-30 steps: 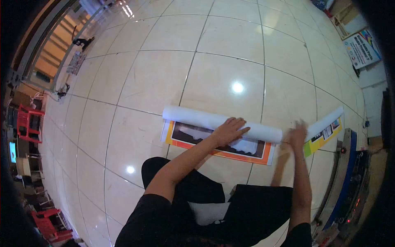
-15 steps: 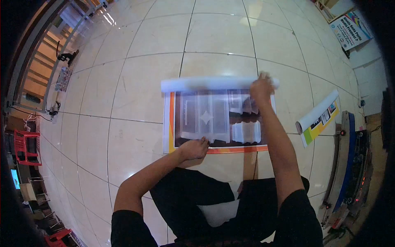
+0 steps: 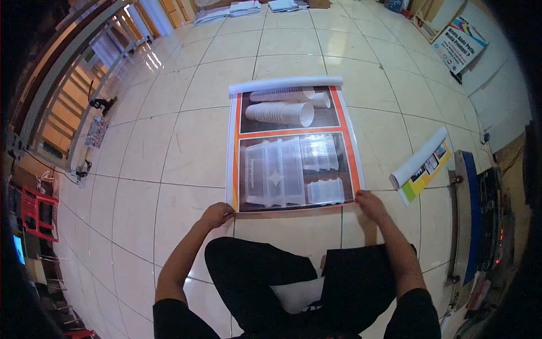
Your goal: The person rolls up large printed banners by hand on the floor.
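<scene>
A printed poster (image 3: pixel 293 134) lies partly unrolled on the floor in front of me, its far end still a white roll (image 3: pixel 285 85). Stacked cups show in its upper picture and clear plastic containers in the lower one, framed by orange and white borders. At the near left corner, my left hand (image 3: pixel 218 215) pinches the poster's edge. My right hand (image 3: pixel 371 204) grips the near right corner, fingers closed on the border. Their fingertips are small in view and partly hidden.
On the right, a second, partly rolled print (image 3: pixel 424 164) lies on the tiles near a long machine with a blue strip (image 3: pixel 467 217). A metal frame (image 3: pixel 73 121) stands at left, above a red chair (image 3: pixel 39 213). Paper stacks (image 3: pixel 244 8) lie at the far end.
The roll has moved away from me, uncovering the cup picture. My right hand has come back from the roll to the near right corner; my left has shifted to the near left corner.
</scene>
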`<state>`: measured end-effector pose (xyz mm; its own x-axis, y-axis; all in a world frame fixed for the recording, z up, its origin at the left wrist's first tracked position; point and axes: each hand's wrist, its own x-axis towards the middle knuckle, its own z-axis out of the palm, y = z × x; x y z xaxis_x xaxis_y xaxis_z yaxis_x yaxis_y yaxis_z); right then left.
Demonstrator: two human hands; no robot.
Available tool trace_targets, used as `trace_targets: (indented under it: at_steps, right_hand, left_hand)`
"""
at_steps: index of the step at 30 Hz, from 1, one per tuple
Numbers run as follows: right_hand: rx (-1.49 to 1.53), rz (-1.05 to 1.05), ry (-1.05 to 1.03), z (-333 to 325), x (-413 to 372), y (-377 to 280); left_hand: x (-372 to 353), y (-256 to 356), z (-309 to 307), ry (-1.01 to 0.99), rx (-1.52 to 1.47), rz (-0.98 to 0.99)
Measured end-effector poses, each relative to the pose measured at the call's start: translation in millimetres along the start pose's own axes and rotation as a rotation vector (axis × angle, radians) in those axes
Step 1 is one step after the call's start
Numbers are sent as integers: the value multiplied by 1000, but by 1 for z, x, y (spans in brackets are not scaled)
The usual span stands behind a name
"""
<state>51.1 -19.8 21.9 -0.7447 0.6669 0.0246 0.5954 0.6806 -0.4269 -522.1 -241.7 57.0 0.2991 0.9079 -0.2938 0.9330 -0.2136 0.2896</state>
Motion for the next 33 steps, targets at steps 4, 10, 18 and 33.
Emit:
trace_targets:
  at_steps: [4, 10, 18, 33]
  right_hand:
    - [-144, 103, -275, -24, -18, -18]
    - [283, 340, -456, -15, -38, 3]
    - [-271, 632, -112, -16, 36, -20]
    - [-150, -140, -403, 39, 49, -175]
  left_hand:
    - [-36, 6, 21, 111, -295, -153]
    - [-58, 10, 28, 3, -666, -425]
    - [-11, -3, 1, 368, -691, -628]
    - [11, -6, 19, 268, -434, -840]
